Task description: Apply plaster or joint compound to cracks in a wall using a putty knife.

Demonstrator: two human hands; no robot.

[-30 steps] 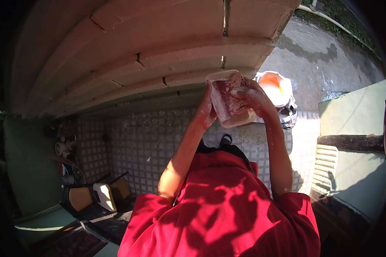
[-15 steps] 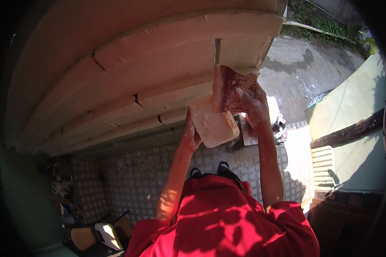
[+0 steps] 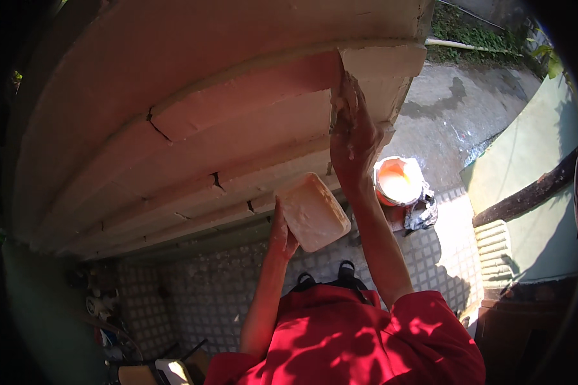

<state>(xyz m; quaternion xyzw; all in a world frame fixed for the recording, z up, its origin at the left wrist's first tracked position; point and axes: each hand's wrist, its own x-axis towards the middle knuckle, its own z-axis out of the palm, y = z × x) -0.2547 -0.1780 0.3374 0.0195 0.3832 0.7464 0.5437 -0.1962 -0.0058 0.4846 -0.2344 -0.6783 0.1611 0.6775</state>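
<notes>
Your left hand (image 3: 284, 239) holds the tub (image 3: 331, 200) of paste (image 3: 309, 215).
Your right fingers (image 3: 351, 106) seem closed on a flat scraper (image 3: 342, 74), hard to see, at the wall (image 3: 237, 122). It looks part done: dark cracks (image 3: 218, 181) are left. Farther off, a bucket (image 3: 392, 169) sits in sun.

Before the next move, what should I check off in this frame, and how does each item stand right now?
1. Container held in the left grip: ok.
2. Amount of pale paste in the container: cannot tell; it coats the inside, but depth is unclear.
3. Flat tool held in the right grip: ok, seen nearly edge-on.
4. Tool's contact with the wall: cannot tell from this angle.
5. Wall free of gaps: not ok; dark gaps show left of the tool.
6. Bucket open: ok, pale contents visible.
</notes>
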